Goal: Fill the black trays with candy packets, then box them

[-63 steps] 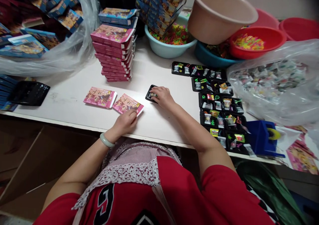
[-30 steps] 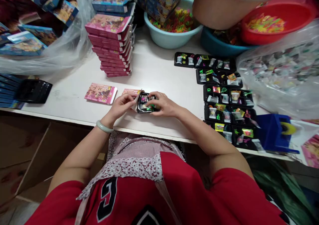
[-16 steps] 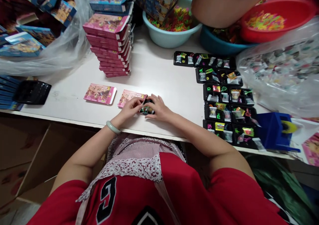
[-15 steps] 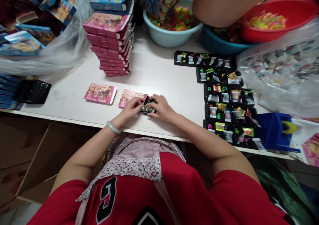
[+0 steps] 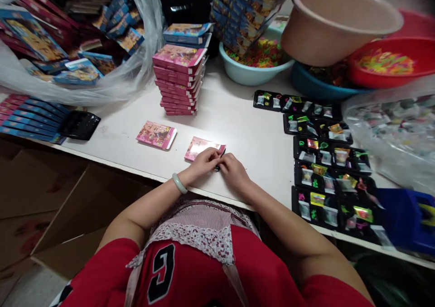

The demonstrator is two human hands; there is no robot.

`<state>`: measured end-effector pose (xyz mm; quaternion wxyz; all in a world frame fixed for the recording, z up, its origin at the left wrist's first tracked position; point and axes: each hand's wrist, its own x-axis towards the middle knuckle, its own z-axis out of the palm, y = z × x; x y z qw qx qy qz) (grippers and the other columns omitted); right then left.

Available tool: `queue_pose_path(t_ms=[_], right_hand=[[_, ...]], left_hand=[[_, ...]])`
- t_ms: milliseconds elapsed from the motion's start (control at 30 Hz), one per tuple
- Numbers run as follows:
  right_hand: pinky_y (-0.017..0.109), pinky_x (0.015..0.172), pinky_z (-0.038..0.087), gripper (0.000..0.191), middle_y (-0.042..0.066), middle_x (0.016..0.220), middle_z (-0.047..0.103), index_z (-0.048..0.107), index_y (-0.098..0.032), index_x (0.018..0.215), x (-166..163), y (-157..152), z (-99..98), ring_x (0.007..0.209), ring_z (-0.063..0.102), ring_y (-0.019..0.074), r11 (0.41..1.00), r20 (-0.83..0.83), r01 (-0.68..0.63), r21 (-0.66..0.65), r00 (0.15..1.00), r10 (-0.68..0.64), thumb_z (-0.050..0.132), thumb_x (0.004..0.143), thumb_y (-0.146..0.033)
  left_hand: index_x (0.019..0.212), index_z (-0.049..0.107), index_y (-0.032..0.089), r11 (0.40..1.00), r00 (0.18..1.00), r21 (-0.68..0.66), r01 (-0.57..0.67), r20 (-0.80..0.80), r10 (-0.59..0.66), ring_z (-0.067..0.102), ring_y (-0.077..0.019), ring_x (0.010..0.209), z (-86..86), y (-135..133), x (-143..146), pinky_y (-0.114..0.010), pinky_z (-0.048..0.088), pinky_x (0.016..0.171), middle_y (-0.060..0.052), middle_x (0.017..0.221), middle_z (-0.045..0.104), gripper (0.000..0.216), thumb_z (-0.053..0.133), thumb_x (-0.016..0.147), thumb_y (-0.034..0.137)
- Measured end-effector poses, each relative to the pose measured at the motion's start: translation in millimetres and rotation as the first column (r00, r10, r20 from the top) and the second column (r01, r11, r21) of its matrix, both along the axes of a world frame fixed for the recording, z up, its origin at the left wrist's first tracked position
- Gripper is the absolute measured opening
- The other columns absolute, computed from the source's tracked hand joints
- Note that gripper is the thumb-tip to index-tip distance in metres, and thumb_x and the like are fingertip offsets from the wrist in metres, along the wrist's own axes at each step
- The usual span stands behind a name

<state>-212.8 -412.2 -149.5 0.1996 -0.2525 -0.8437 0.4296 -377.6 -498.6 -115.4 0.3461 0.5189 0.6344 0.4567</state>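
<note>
A pink picture box (image 5: 198,147) lies on the white table in front of me. My left hand (image 5: 205,163) is closed over its right end, fingers bent around the box. Against that same end press the closed fingers of my right hand (image 5: 234,171); both hands' fingertips meet there. Between them shows a thin dark edge of a black plastic tray (image 5: 223,152), most of it hidden by the box and my fingers. To the left lies another pink box (image 5: 157,135), flat and apart from my hands.
Behind stands a tall stack of pink boxes (image 5: 177,80) with blue ones on top. Filled black trays (image 5: 314,173) are laid in rows at right. Basins, including a light blue one (image 5: 256,74), stand at the back. A plastic bag of boxes (image 5: 142,67) is at left.
The black tray, plainly visible between my hands before, is now mostly inside the pink box. My right hand's spread fingers have drawn together. The camera view has shifted left.
</note>
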Motion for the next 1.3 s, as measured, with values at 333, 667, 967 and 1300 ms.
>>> queue_pose_path(t_ms=[333, 667, 967, 1300], right_hand=[[0.042, 0.093, 0.055, 0.030, 0.006, 0.100, 0.076, 0.074, -0.021, 0.097, -25.6, 6.4, -2.8, 0.097, 0.069, 0.0251, 0.767, -0.063, 0.090, -0.635, 0.984, -0.168, 0.067, 0.075, -0.041], [0.027, 0.052, 0.056, 0.041, -0.001, 0.081, 0.066, 0.062, -0.022, 0.115, -94.3, 8.7, 7.3, 0.061, 0.067, 0.0153, 0.607, 0.050, 0.144, -0.782, 0.984, -0.169, 0.077, 0.080, -0.036], [0.026, 0.052, 0.058, 0.031, 0.002, 0.084, 0.072, 0.057, -0.020, 0.109, -161.7, 25.1, 23.2, 0.061, 0.069, 0.0139, 0.535, 0.031, 0.110, -0.838, 0.987, -0.156, 0.069, 0.081, -0.015], [0.031, 0.060, 0.057, 0.045, 0.003, 0.088, 0.073, 0.065, -0.021, 0.107, -96.7, 55.6, 7.0, 0.068, 0.067, 0.0157, 0.716, -0.115, 0.036, -0.697, 0.980, -0.162, 0.080, 0.070, -0.043]], left_hand=[[0.084, 0.058, 0.020, 0.996, 0.986, -0.027, 0.091, -0.139, -0.094, 0.062, -0.0174, 0.082, 7.3, 7.8, -12.2, -0.033, 0.053, 0.081, -0.002, 0.087, 0.066, 0.009, 0.060, 0.092, 0.016], [0.126, 0.060, 0.016, 0.884, 0.559, -0.063, -0.464, -0.794, 0.237, 0.049, -0.0444, 0.138, 8.5, -79.6, -154.3, -0.063, 0.040, 0.116, -0.022, 0.144, 0.058, 0.047, 0.070, 0.081, 0.028], [0.100, 0.063, 0.025, 0.926, 0.629, 0.057, -0.373, -0.718, 0.298, 0.063, -0.0346, 0.118, -0.1, -143.2, -134.8, -0.058, 0.052, 0.106, -0.014, 0.122, 0.069, 0.017, 0.058, 0.084, 0.029], [0.100, 0.064, 0.021, 0.973, 0.759, 0.132, -0.192, -0.608, 0.232, 0.065, -0.0280, 0.108, 11.4, -87.6, -102.0, -0.049, 0.054, 0.099, -0.011, 0.109, 0.072, 0.014, 0.064, 0.095, 0.034]])
